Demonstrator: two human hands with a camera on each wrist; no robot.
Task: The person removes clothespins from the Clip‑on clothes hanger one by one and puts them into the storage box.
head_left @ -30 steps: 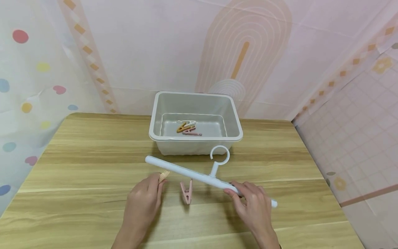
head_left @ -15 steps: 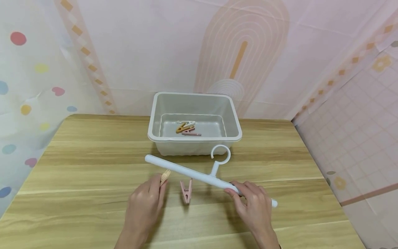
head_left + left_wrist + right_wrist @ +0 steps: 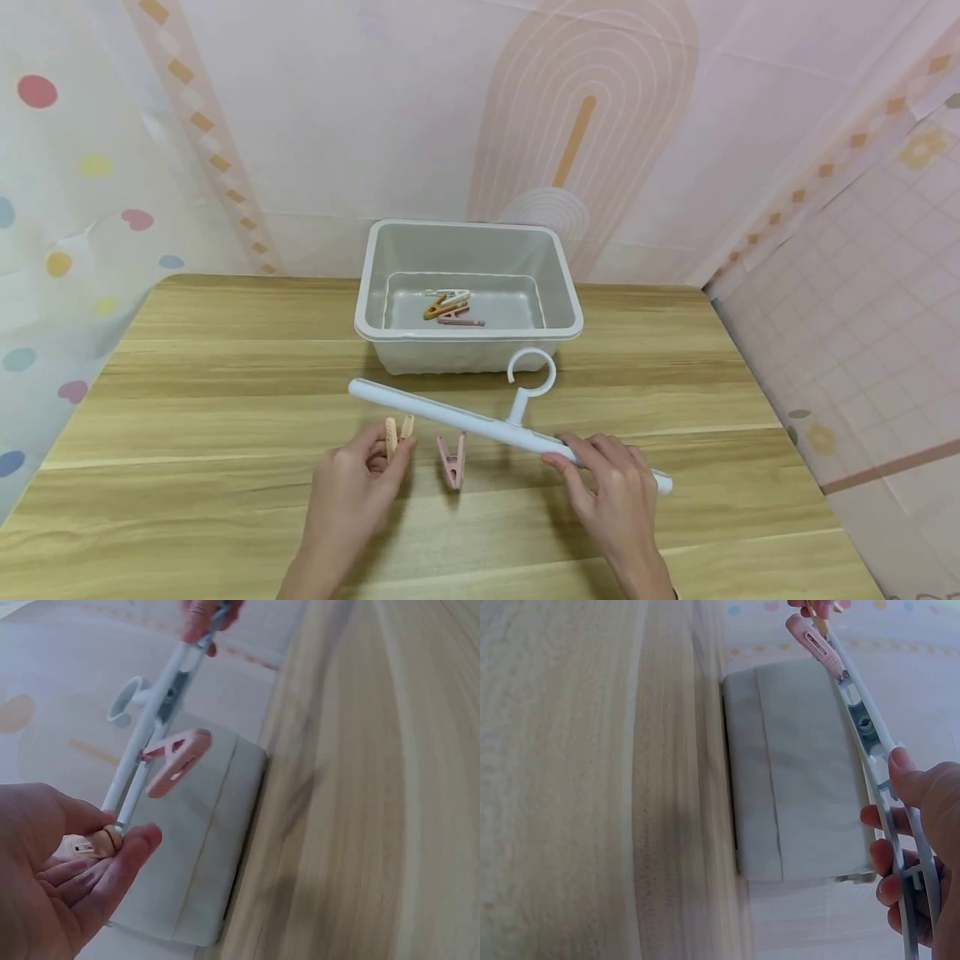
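A white clothes hanger (image 3: 438, 410) slants in the air, hook upward, its right part gripped by my right hand (image 3: 617, 492). Clipped to the hanger's underside is a pink clothespin (image 3: 452, 468), which hangs down near the middle. My left hand (image 3: 345, 500) pinches a beige clothespin (image 3: 391, 437) between thumb and fingers, just below the hanger's left part. In the left wrist view the beige clothespin (image 3: 96, 844) is close to the hanger's near end; contact is hard to tell. The right wrist view shows right-hand fingers (image 3: 885, 855) curled round the hanger bar.
Behind the hanger stands a pale grey plastic bin (image 3: 468, 354) on the wooden table (image 3: 225, 400). White, orange and pink clothespins (image 3: 448, 308) lie in it. A patterned cloth (image 3: 360, 108) hangs behind the table and along both sides.
My left hand has turned the beige clothespin, so both its prongs now show, and the thumb has moved to the right. The hanger and right hand stay almost in place.
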